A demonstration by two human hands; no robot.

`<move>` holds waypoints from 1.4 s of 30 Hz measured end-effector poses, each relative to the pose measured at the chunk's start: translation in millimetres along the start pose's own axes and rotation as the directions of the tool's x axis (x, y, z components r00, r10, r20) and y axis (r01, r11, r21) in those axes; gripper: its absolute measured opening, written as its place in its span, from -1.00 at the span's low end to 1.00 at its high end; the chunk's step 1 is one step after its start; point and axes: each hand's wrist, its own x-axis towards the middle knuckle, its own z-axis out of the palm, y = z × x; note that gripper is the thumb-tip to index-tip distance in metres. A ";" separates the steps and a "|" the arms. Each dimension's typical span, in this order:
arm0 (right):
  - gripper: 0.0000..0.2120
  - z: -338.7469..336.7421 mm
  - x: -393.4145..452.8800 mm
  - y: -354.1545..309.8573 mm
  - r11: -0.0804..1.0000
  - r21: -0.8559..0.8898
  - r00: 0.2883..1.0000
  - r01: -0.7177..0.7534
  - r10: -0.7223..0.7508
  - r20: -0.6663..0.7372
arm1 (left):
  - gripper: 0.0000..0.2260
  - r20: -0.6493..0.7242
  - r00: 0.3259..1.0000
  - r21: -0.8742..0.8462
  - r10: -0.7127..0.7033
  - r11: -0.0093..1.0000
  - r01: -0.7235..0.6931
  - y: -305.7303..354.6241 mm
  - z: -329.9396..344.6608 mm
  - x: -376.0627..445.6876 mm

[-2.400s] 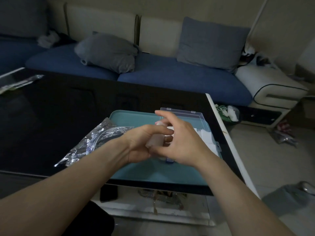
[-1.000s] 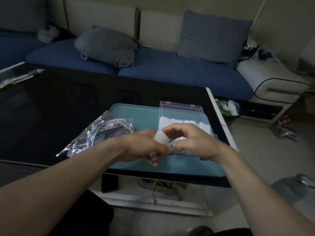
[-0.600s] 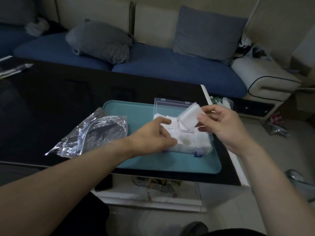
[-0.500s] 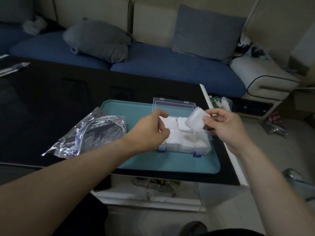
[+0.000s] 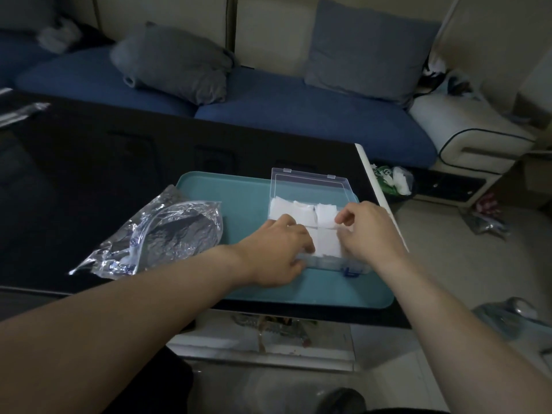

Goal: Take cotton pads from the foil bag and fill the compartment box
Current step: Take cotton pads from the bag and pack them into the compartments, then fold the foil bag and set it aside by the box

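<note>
1. Compartment box (image 5: 310, 186) sits on teal tray (image 5: 233, 204), right side of table (image 5: 89, 162), lid propped open at far edge.
2. Cotton pads (image 5: 324, 212) show in every visible cell; box looks nearly full.
3. Left hand (image 5: 277, 252): grip curled on box's near-left edge, prob. steadying it.
4. Right hand (image 5: 367, 231): fingertips pinching/tucking a pad at right cells.
5. Foil bag (image 5: 167, 234) lies left of tray, untouched.
</note>
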 end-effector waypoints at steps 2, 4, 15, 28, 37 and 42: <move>-0.84 -7.6 -1.3 -1.3 0.998 0.016 0.996 0.063 -0.064 0.068 | -0.69 -0.007 1.000 0.000 0.012 1.000 -0.012 -2.0 0.9 0.5; -0.83 -12.0 -5.5 -4.1 0.995 0.034 0.975 0.094 -0.099 0.201 | -0.70 -0.022 0.999 -0.022 0.032 0.999 -0.032 -4.1 1.4 -0.3; -0.72 -14.3 -0.2 -29.1 0.985 -0.089 0.987 0.149 -0.143 0.070 | -0.92 -0.523 0.826 -0.161 -0.208 0.976 0.144 -35.4 -73.1 -46.0; -0.65 78.4 -44.5 -191.3 0.743 0.091 0.662 0.663 -0.638 0.392 | -0.69 0.020 0.654 0.087 -0.756 0.653 0.752 -115.9 -76.8 -168.2; -0.68 64.8 -60.0 -214.5 0.588 -0.138 0.604 0.797 -0.776 0.182 | -0.87 -0.444 0.588 -0.080 -0.676 0.684 0.725 -118.5 -97.4 -176.9; -0.97 57.4 -52.5 -211.9 0.583 -0.052 0.556 0.811 -0.794 -0.246 | -0.90 -0.459 0.626 -0.185 -0.630 0.757 0.626 -107.0 -103.7 -167.7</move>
